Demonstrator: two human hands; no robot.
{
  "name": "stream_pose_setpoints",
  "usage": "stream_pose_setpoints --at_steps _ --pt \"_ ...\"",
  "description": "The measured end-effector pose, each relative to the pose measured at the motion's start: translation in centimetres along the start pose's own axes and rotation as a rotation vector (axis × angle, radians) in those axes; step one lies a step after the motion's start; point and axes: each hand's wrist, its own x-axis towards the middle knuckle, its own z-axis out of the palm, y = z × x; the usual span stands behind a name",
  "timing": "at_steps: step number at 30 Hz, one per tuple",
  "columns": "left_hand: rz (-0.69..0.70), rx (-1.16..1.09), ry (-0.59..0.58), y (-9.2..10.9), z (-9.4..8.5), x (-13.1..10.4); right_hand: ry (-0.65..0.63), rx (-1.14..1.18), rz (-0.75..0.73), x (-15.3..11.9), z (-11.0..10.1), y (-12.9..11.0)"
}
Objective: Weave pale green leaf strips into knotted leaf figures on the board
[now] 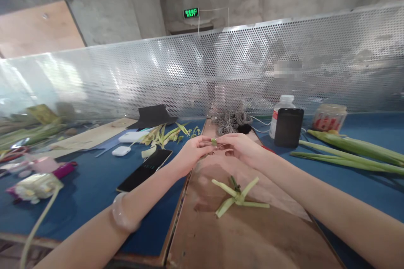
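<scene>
Over the far part of a brown wooden board (pixel 202 235), my left hand (pixel 194 151) and my right hand (pixel 241 145) meet with pinched fingers. Between their fingertips is a small green leaf piece (pixel 214 141), which both hands seem to grip; its far side is hidden by the fingers. Nearer to me on the board lies a star-shaped piece of pale green folded strips (pixel 239 198), with a dark green bit at its top. Neither hand touches it. A pale bracelet (pixel 120 213) circles my left wrist.
Left of the board are a black phone (pixel 145 170), a white case (pixel 121 151) and leaf scraps (pixel 164 136). Grey cord (pixel 232 121) lies beyond my hands. At right stand a bottle (pixel 286 101), an upright dark phone (pixel 288 128), a jar (pixel 329 117) and long green leaves (pixel 356 147).
</scene>
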Motion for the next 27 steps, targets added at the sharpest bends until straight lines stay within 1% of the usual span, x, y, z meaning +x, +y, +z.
stream_pose_setpoints --at_steps 4,8,12,15,18,23,27 --pt "0.012 -0.009 -0.011 -0.1 -0.1 0.1 -0.046 0.036 0.046 0.2 -0.3 0.3" --pt "0.017 0.036 -0.012 -0.2 0.0 0.1 -0.043 -0.006 0.011 0.1 -0.1 0.5" --pt "0.075 0.12 -0.007 0.0 0.1 -0.1 0.033 -0.116 -0.078 -0.4 0.7 0.3" --pt "0.123 0.204 0.026 0.2 0.2 -0.2 0.105 -0.217 -0.155 -0.7 1.3 -0.1" --pt "0.19 0.259 0.049 0.3 0.2 -0.2 0.146 -0.283 -0.226 -0.8 1.4 -0.4" --pt "0.283 0.249 0.072 0.6 0.4 -0.4 0.201 -0.5 -0.432 -0.9 1.4 -0.4" --pt "0.336 0.246 0.064 0.8 0.6 -0.6 0.207 -0.526 -0.51 -0.9 1.4 -0.4"
